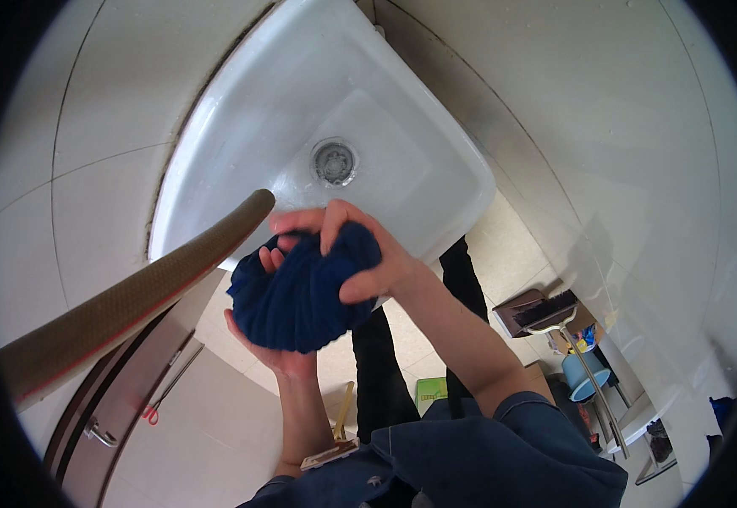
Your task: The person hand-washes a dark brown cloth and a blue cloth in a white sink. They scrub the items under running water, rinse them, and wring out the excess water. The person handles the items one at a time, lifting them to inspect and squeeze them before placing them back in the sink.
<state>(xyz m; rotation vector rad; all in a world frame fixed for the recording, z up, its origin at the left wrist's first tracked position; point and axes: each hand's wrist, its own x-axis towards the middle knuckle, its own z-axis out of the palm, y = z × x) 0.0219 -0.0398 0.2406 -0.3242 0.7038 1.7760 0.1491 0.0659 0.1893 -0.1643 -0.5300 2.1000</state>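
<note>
A bunched dark blue cloth [305, 296], folded into ridges, is held over the near edge of a white sink [242, 118]. My left hand [288, 360] cups it from below and from the left, and some of its fingertips show at the upper left of the cloth. From the right, my right hand [377, 254] grips the upper side, with the thumb pressed into the folds and the fingers curled over the top. A brown hose [157, 284] with a red stripe reaches in from the left, its end close to my right fingertips.
The sink's round drain [335, 162] lies beyond my hands, between tiled walls. A door with a metal handle [100, 433] is at the lower left. At the right stand a broom [559, 313], a brown dustpan [514, 315] and a light blue bucket [585, 375].
</note>
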